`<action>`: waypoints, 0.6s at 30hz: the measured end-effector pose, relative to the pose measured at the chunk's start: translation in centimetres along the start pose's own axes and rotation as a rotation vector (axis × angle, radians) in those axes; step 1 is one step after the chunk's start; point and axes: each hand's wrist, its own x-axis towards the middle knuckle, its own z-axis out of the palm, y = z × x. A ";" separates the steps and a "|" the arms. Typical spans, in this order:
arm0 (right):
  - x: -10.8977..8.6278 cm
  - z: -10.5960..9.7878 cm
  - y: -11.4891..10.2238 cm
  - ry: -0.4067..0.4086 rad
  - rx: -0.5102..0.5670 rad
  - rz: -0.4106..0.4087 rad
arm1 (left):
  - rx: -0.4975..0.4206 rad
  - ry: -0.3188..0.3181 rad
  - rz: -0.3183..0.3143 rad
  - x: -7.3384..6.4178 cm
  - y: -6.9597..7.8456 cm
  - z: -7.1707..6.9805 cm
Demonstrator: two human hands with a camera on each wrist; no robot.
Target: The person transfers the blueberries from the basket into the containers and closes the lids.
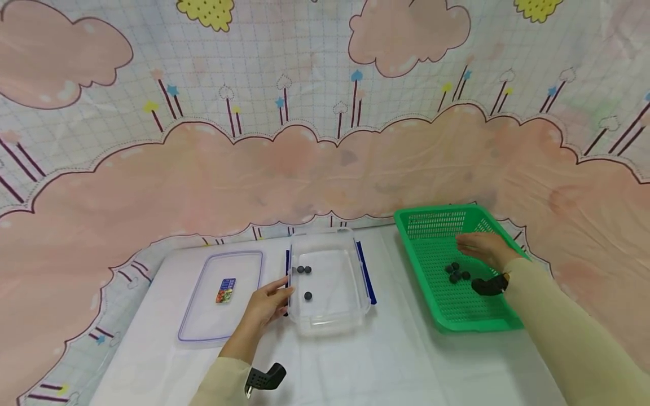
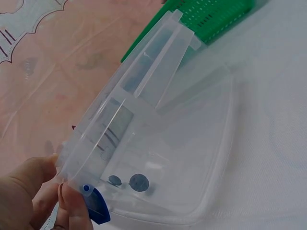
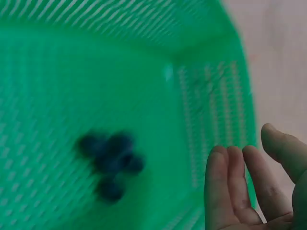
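A clear plastic box with blue side clips stands in the middle of the table. Three blueberries lie inside it. With thumb and fingers my left hand holds the box's left wall, beside a blue clip. My right hand is over the green basket, fingers extended and holding nothing. Below that hand, a cluster of several blueberries sits on the basket floor, blurred in the right wrist view.
A clear lid with a purple rim lies flat left of the box and bears a colourful label. White cloth covers the table. Behind it hangs a patterned curtain.
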 end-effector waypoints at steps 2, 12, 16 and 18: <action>-0.7 -0.3 1.4 0.033 -0.066 0.010 | -0.001 -0.004 0.000 0.0 0.0 -0.1; -2.0 0.1 3.5 0.102 -0.401 0.090 | 0.009 -0.006 0.000 0.1 0.0 -0.2; -2.0 0.2 3.7 0.124 -0.362 0.108 | 0.003 -0.013 0.006 0.1 0.2 -0.1; -1.9 0.3 3.9 0.131 -0.344 0.112 | 0.001 -0.012 0.001 0.1 0.1 -0.1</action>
